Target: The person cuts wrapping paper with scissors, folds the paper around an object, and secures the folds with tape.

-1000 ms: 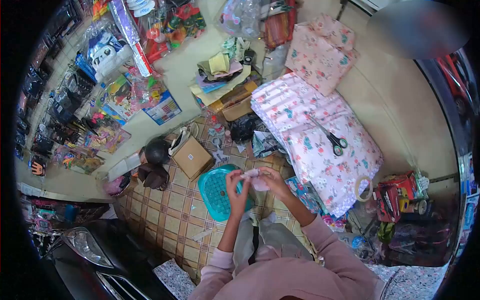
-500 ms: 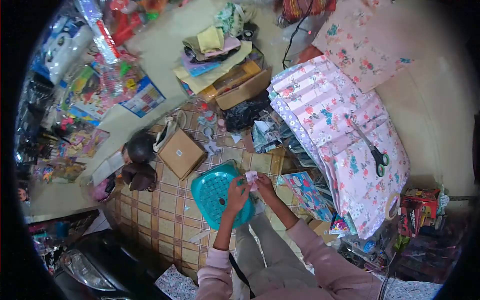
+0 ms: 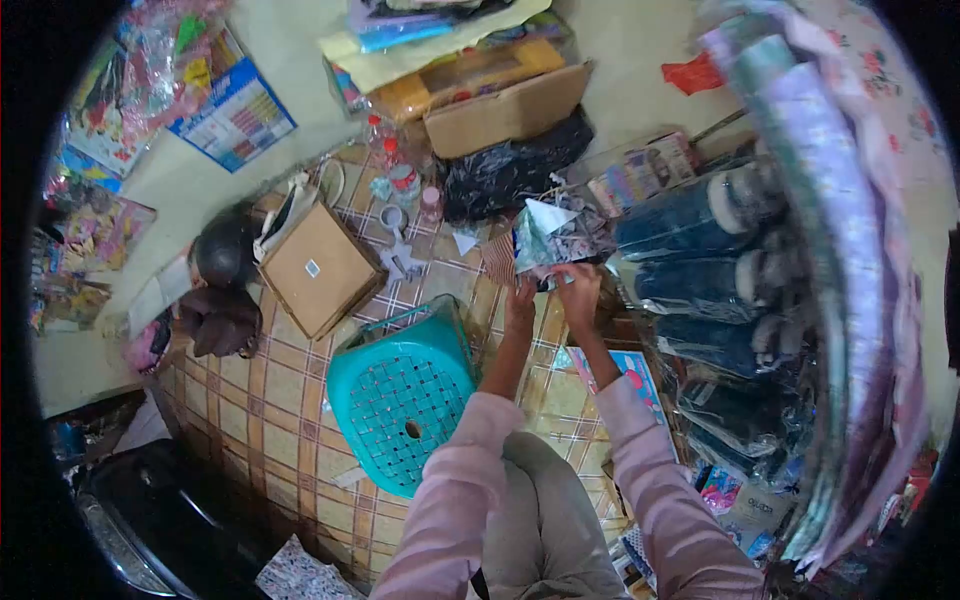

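My left hand (image 3: 520, 305) and my right hand (image 3: 577, 292) are close together at the lower edge of a pile of paper scraps (image 3: 555, 235). Fingers of my right hand touch the edge of the pile. Whatever lies between the fingertips of either hand is too small and hidden to make out. Just left of the pile is a brown striped piece (image 3: 499, 260). Behind it sits a black plastic bag (image 3: 515, 170). A teal plastic stool (image 3: 400, 400) stands left of my forearms.
A cardboard box (image 3: 320, 270), dark helmet (image 3: 224, 250) and bottles (image 3: 402, 180) are on the tiled floor. Plastic-wrapped dark blue bundles (image 3: 690, 220) line the right, beside hanging floral sheets (image 3: 850, 250). A black motorbike (image 3: 160, 510) is at lower left.
Both hands have moved from beside the stool forward to the scrap pile. The small pink paper they held is no longer distinctly visible. The view has come lower and closer; the scissors left view.
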A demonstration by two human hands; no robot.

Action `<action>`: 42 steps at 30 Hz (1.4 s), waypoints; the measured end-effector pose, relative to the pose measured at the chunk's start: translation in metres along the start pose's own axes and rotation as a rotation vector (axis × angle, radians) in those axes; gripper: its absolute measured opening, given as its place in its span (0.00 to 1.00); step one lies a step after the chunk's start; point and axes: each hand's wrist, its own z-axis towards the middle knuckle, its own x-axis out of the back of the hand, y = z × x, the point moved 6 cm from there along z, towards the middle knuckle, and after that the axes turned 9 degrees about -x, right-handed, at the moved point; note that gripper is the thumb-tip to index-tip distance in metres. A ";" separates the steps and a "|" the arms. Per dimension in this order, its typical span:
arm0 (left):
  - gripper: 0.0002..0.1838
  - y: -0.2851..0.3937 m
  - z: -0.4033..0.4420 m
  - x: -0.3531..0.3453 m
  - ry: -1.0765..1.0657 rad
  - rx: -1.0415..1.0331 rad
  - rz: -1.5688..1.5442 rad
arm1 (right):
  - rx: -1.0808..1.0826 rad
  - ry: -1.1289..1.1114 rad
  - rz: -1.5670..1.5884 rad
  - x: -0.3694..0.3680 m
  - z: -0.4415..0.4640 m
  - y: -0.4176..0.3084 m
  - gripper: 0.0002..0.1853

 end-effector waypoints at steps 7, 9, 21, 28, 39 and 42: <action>0.21 -0.027 0.011 -0.009 -0.261 -0.062 -0.183 | 0.151 -0.309 -0.049 -0.037 -0.019 0.026 0.06; 0.18 -0.043 -0.008 -0.016 -0.287 -0.043 -0.219 | 0.263 -0.354 -0.117 -0.053 -0.027 0.031 0.06; 0.21 -0.075 -0.050 -0.029 -0.310 -0.027 -0.776 | 0.175 -0.299 -0.219 -0.082 -0.020 -0.019 0.06; 0.29 -0.076 -0.053 -0.048 -0.341 -0.002 -0.927 | -0.025 -0.391 0.082 -0.091 -0.039 -0.003 0.07; 0.25 -0.062 -0.058 -0.050 -0.487 -0.025 -0.763 | 0.046 -0.642 -0.664 -0.164 -0.035 -0.006 0.04; 0.25 -0.069 -0.059 -0.048 -0.542 0.006 -0.748 | 0.116 -0.173 -0.385 -0.161 -0.041 0.007 0.05</action>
